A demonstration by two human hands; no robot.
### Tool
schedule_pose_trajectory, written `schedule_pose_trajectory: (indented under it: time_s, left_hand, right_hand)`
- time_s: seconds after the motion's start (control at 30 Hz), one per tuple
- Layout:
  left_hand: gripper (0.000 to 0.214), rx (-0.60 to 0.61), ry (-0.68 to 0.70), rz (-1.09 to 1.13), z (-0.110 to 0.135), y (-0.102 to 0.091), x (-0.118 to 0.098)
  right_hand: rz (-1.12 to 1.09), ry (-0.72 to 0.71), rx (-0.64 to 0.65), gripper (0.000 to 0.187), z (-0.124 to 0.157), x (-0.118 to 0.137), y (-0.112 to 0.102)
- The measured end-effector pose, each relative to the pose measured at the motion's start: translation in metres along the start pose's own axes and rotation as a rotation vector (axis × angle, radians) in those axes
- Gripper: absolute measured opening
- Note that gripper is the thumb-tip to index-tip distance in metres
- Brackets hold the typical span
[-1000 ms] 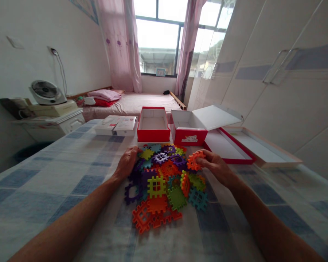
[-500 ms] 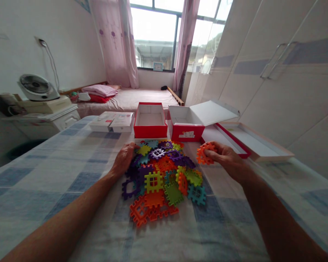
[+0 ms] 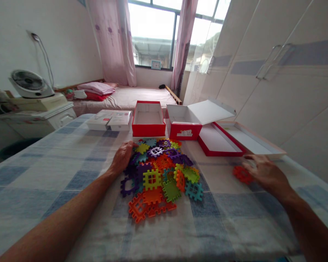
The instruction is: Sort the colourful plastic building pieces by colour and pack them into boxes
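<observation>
A heap of interlocking plastic tile blocks (image 3: pixel 152 179) in orange, purple, lime, green and teal lies on the checked cloth. My left hand (image 3: pixel 123 155) rests at the heap's far left edge with fingers drawn together, close to a lime tile block (image 3: pixel 142 148). Whatever sits under those fingertips is hidden. To the right, apart from the heap, an orange tile block (image 3: pixel 242 174) is down on the cloth. My right hand (image 3: pixel 265 175) is just beside it, fingers apart and a little blurred, the thumb by its edge.
Behind the heap stand an open red box (image 3: pixel 149 130) and another red box with its lid raised (image 3: pixel 185 131). A red-rimmed tray (image 3: pixel 221 151) and a pale lid (image 3: pixel 258 145) lie right. White boxes (image 3: pixel 119 122) sit left. A bed (image 3: pixel 136 96) is beyond.
My right hand has moved right and down, away from the heap, and the orange tile block it held is now on the cloth. My left hand stays at the heap. The view has shifted slightly.
</observation>
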State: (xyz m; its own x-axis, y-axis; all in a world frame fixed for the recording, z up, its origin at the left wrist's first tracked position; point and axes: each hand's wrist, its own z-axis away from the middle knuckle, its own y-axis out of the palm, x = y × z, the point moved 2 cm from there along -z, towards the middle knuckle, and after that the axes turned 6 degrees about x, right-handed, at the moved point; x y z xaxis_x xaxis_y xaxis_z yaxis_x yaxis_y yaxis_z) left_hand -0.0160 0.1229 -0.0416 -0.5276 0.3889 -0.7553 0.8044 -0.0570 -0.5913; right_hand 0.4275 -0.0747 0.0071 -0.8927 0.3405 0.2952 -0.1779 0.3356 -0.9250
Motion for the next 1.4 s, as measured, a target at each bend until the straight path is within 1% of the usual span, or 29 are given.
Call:
schedule_pose_trajectory:
  time_s: [0.03, 0.07, 0.1, 0.17, 0.2, 0.23, 0.3, 0.33, 0.4, 0.47, 0.57, 0.63, 0.7, 0.73, 0.83, 0.87, 0.93, 1.03, 1.13, 1.2, 1.3, 1.33, 1.4]
  left_hand:
    - [0.070, 0.001, -0.001, -0.002, 0.000, 0.000, 0.000]
    - [0.070, 0.001, -0.005, -0.006, 0.000, 0.000, 0.000]
    - [0.070, -0.002, -0.009, -0.011, 0.000, 0.000, 0.000]
    - [0.069, -0.005, -0.007, -0.022, 0.000, 0.000, 0.001]
    - [0.069, -0.006, -0.003, -0.025, 0.000, 0.000, 0.001]
    - [0.069, -0.008, 0.000, -0.026, 0.000, 0.000, 0.001]
    - [0.069, -0.004, -0.001, -0.023, 0.000, -0.001, 0.000]
    - [0.069, -0.001, -0.006, -0.019, 0.001, -0.001, 0.000]
    - [0.068, 0.003, -0.015, -0.007, 0.001, 0.000, 0.001]
    - [0.067, 0.000, -0.016, -0.002, 0.000, 0.001, 0.003]
    - [0.065, -0.012, -0.005, -0.009, -0.001, 0.002, 0.005]
    - [0.064, -0.011, 0.000, -0.017, -0.001, 0.003, 0.005]
    - [0.063, -0.009, 0.002, -0.019, -0.001, 0.002, 0.005]
    - [0.063, -0.006, 0.005, -0.018, -0.001, 0.002, 0.004]
    - [0.062, -0.003, 0.013, -0.005, 0.000, 0.001, 0.002]
    - [0.061, -0.004, 0.012, -0.001, 0.000, 0.001, 0.001]
    - [0.061, -0.007, 0.016, -0.002, 0.000, 0.000, 0.001]
    - [0.061, -0.003, 0.042, -0.014, 0.000, 0.001, 0.000]
    - [0.060, -0.004, 0.032, -0.019, 0.000, 0.001, -0.001]
    - [0.060, -0.008, 0.016, -0.019, 0.000, 0.001, -0.001]
    - [0.059, -0.003, 0.021, -0.022, 0.001, 0.000, -0.002]
    - [0.059, -0.002, 0.022, -0.022, 0.001, 0.000, -0.002]
    - [0.059, -0.006, 0.012, -0.017, 0.001, 0.000, -0.002]
  right_hand:
    - [0.009, -0.056, -0.038, 0.033, 0.006, 0.018, -0.002]
    - [-0.050, -0.126, 0.014, 0.032, 0.013, 0.039, -0.002]
    - [-0.125, -0.208, 0.101, 0.030, 0.021, 0.062, 0.000]
    - [-0.231, -0.421, 0.279, 0.032, 0.038, 0.108, 0.007]
    - [-0.241, -0.526, 0.349, 0.038, 0.046, 0.128, 0.012]
    - [-0.225, -0.607, 0.393, 0.046, 0.053, 0.145, 0.017]
    - [-0.164, -0.713, 0.404, 0.058, 0.063, 0.169, 0.030]
    - [-0.131, -0.733, 0.385, 0.058, 0.065, 0.176, 0.035]
    - [-0.095, -0.744, 0.349, 0.050, 0.068, 0.183, 0.043]
    - [-0.114, -0.747, 0.338, 0.043, 0.069, 0.184, 0.046]
    - [-0.238, -0.731, 0.329, 0.046, 0.068, 0.183, 0.041]
    - [-0.322, -0.693, 0.283, 0.050, 0.063, 0.184, 0.035]
    - [-0.352, -0.680, 0.250, 0.048, 0.055, 0.189, 0.029]
    - [-0.345, -0.691, 0.269, 0.044, 0.050, 0.192, 0.029]
    - [-0.287, -0.743, 0.389, 0.032, 0.037, 0.205, 0.034]
    - [-0.261, -0.752, 0.402, 0.030, 0.034, 0.208, 0.036]
    - [-0.216, -0.745, 0.347, 0.030, 0.030, 0.210, 0.041]
    - [-0.168, -0.687, 0.238, 0.028, 0.027, 0.209, 0.048]
    - [-0.127, -0.663, 0.199, 0.025, 0.026, 0.209, 0.055]
    - [-0.088, -0.679, 0.197, 0.029, 0.025, 0.211, 0.059]
    - [-0.043, -0.688, 0.202, 0.047, 0.023, 0.214, 0.065]
    - [-0.036, -0.682, 0.203, 0.051, 0.023, 0.214, 0.066]
    - [-0.029, -0.666, 0.206, 0.049, 0.022, 0.213, 0.067]
